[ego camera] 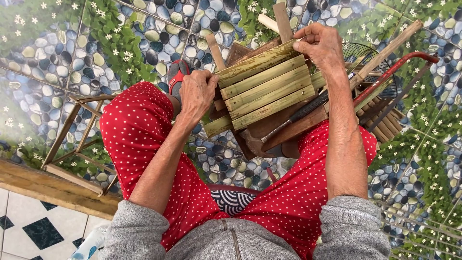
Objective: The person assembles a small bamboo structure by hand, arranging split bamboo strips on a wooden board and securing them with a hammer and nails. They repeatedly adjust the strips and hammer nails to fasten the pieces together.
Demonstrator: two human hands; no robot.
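Bamboo slat panel, a small raft of split green-yellow bamboo strips laid side by side, is held between the two hands of a seated person, seen from above.

Nearest the camera are grey knitted sleeves pushed up at the elbows, and below them red trousers with white dots covering both spread knees. A dark cushion with a white wave pattern shows between the thighs.

The left hand is closed on the panel's left edge, fingers curled against the ends of the slats. The right hand pinches the top slat at the panel's far right corner, thumb and fingertips pressed together on it. The panel lies tilted, its right end further from the body than its left.

Directly under the panel, toward the person's right knee, lies a hammer with a dark ridged handle and a rusty metal head, resting on a brown wooden board. Beyond the right hand are loose pale wooden sticks, a red metal bar and part of a dark wire fan grille.

Just past the left hand, a foot in a red and grey sandal rests on the floor. Well out to the left of that hand stands a small open frame of thin wooden sticks. The floor is tiled with a print of blue-grey pebbles, green leaves and white flowers.
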